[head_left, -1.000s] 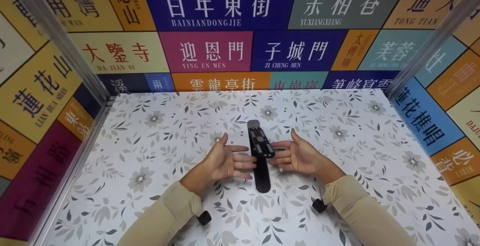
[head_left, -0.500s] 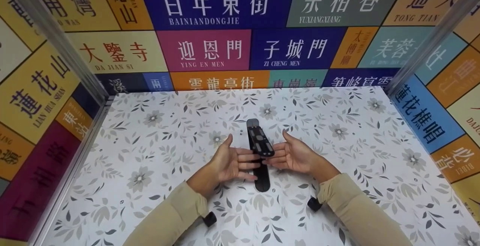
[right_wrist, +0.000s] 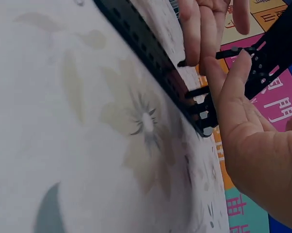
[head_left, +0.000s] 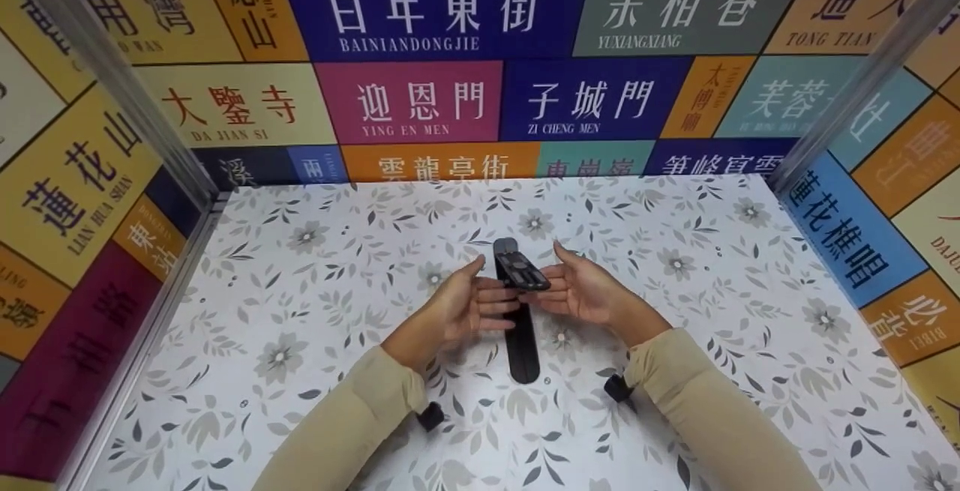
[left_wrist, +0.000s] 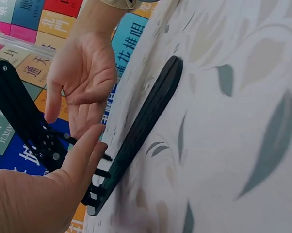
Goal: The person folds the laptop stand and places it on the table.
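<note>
A black folding laptop stand (head_left: 523, 352) lies lengthwise on the table, its long base flat and its hinged upper part (head_left: 525, 272) tilted up. My left hand (head_left: 459, 303) is at its left side, fingers straight and reaching into the gap below the raised part. From the right, my right hand (head_left: 589, 290) reaches in likewise with extended fingers. Both thumbs stand up, away from the stand. In the left wrist view, small struts join the base (left_wrist: 146, 116) to the raised part (left_wrist: 17, 104). Fingertips in the gap are partly hidden, so exact contact cannot be told.
A white tabletop (head_left: 337, 266) with a grey flower print lies under everything. Panels with coloured street-name signs (head_left: 427, 7) rise at the back and both sides. Clear corner posts (head_left: 150, 94) stand where the panels meet. Small black devices (head_left: 430, 416) sit at both wrists.
Both hands have come closer together and moved slightly away from me. The stand's upper part has swung up to a steeper tilt, while its base has stayed in place.
</note>
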`<state>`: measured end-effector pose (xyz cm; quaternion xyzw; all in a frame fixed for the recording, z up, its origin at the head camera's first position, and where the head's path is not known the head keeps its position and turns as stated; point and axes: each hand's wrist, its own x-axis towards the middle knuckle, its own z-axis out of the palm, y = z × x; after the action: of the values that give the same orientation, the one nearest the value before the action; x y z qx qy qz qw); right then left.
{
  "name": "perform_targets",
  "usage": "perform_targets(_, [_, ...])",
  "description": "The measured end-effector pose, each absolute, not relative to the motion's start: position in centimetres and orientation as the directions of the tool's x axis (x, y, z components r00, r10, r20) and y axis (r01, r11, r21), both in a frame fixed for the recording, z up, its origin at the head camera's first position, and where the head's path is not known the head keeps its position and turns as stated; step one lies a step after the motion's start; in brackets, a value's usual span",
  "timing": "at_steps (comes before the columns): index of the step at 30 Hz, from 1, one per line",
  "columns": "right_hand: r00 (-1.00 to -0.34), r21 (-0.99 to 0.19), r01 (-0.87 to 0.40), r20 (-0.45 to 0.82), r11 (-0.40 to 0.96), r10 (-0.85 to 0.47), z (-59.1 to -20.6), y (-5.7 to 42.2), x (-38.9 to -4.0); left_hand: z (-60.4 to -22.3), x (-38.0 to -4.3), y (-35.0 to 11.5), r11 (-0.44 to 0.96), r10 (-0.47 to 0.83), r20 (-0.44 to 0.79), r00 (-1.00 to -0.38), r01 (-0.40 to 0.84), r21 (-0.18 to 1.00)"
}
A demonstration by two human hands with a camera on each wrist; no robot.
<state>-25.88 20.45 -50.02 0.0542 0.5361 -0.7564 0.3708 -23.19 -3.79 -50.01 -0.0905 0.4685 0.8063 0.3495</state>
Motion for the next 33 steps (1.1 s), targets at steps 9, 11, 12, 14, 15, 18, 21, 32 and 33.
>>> perform_targets(9, [-0.823,-0.816,0.537,-0.450,-0.214,-0.348,-50.1,18.5,-26.5,-50.1,-24.3,-2.4,-0.331,0.345,-0.394,-0.852,-0.503,0.798])
perform_targets(11, [-0.826,-0.818,0.535,-0.454,-0.210,-0.334,-50.2,18.3,-26.5,-50.0,-24.3,-2.4,-0.304,0.323,-0.396,-0.859,-0.491,0.817])
perform_targets(12, [-0.825,-0.819,0.536,-0.460,-0.202,-0.328,-50.3,18.2,-26.4,-50.0,-24.3,-2.4,-0.293,0.315,-0.401,-0.860,-0.490,0.821])
perform_targets(14, [-0.823,-0.827,0.537,-0.468,-0.169,-0.322,-50.4,18.2,-26.3,-50.0,-24.3,-2.4,-0.269,0.307,-0.412,-0.858,-0.494,0.827])
perform_targets(15, [-0.822,-0.831,0.536,-0.472,-0.151,-0.319,-50.4,18.2,-26.3,-50.1,-24.2,-2.4,-0.253,0.307,-0.415,-0.857,-0.494,0.832])
perform_targets(18, [-0.823,-0.850,0.522,-0.481,-0.068,-0.304,-50.6,18.2,-26.1,-50.2,-24.1,-2.4,-0.192,0.298,-0.418,-0.858,-0.483,0.854])
perform_targets(21, [-0.828,-0.870,0.491,-0.481,0.044,-0.286,-51.0,18.1,-25.9,-50.5,-23.9,-2.4,-0.059,0.256,-0.401,-0.880,-0.428,0.902])
perform_targets(32, [-0.922,-0.878,0.289,-0.363,0.381,-0.137,-51.7,17.3,-24.4,-51.6,-23.4,-1.8,0.467,0.141,-0.186,-0.972,-0.100,0.879])
perform_targets(33, [-0.930,-0.877,0.260,-0.340,0.405,-0.140,-51.8,17.2,-24.2,-51.6,-23.3,-1.7,0.498,0.148,-0.156,-0.977,-0.063,0.865])
